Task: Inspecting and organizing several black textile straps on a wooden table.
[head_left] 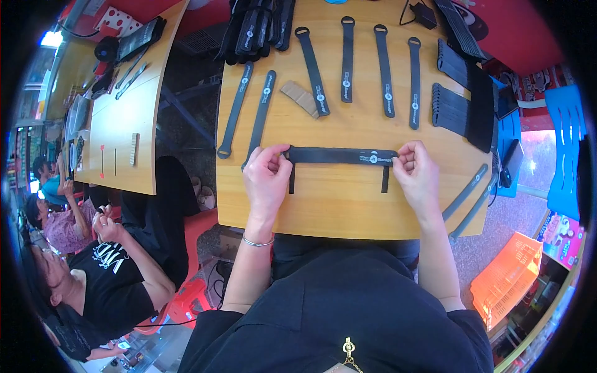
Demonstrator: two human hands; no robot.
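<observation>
A black hook-and-loop strap (329, 155) with pale printing stretches level between my two hands, just over the near part of the table. My left hand (266, 180) pinches its left end, and my right hand (415, 177) pinches the right end. Beneath it, two short dark strips (385, 180) show below its lower edge. By my left hand lies another strap (262, 112), partly hidden behind the fingers. Farther off, several similar straps (347, 62) with looped ends are spread out in a row. A piece of brown cardboard (297, 98) touches one of them.
A heap of black straps (255, 31) sits at the table's far left, and stacked strap bundles (451, 105) at the right. Two straps (466, 191) lie by the right edge of the wooden table (339, 217). An orange crate (507, 276) stands right; a co-worker (118, 273) sits left.
</observation>
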